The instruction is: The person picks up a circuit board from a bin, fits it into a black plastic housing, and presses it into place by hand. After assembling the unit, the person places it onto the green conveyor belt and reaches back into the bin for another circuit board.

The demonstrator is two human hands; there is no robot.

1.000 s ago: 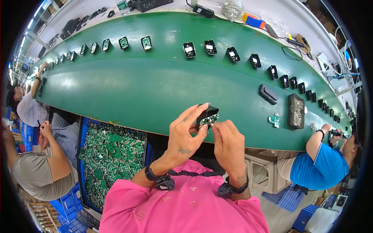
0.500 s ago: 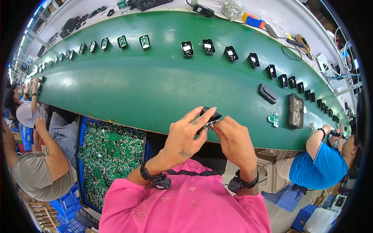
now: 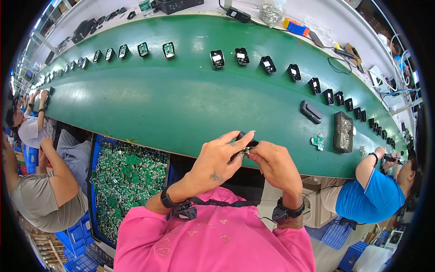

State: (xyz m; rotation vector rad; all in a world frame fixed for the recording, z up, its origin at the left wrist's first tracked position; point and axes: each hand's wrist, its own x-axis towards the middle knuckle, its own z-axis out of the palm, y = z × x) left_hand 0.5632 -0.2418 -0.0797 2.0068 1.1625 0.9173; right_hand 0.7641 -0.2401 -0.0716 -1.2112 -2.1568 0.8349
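My left hand (image 3: 217,159) is closed around a small black plastic housing (image 3: 244,138), held just past the bench's near edge in front of my chest. Pale electronic parts show on its lower side, between my two hands. The fingers of my right hand (image 3: 277,167) pinch together at that lower side, touching the housing; exactly what lies between the fingertips is too small to make out. Right of my hands, a loose green circuit board (image 3: 317,142) lies on the green bench top (image 3: 181,104). Beside it is a black tray (image 3: 337,132) of small metal parts.
A closed black case (image 3: 311,112) lies behind the loose board. Black housings, such as this one (image 3: 217,58), line the far side. At my left stands a blue crate (image 3: 94,181) full of circuit boards. Co-workers sit at left and at right, one in a blue shirt (image 3: 371,195).
The black housing has tilted a little in my left hand. My right fingers have come together in a pinch at its lower side. The things on the bench keep their places.
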